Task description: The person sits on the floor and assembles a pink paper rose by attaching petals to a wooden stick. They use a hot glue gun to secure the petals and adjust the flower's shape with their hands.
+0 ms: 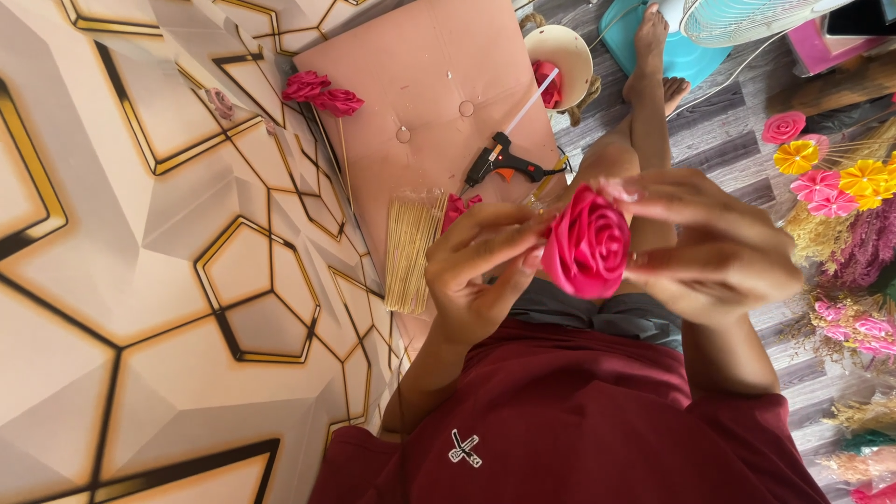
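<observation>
We hold the pink folded-ribbon rose (586, 245) between both hands: left hand (481, 271) pinching its edge, right hand (714, 247) cupped around it, above our lap; black glue gun (502, 161) well apart

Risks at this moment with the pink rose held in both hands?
1. Both the left hand and the right hand pinch the pink rose by its petals; too tight a squeeze might crush or unroll the layers.
2. The glue gun lies on the pink cushion with a stick loaded; if hot, it may drip or burn.
3. The bundle of thin sticks lies loose near the left elbow and could scatter.
</observation>
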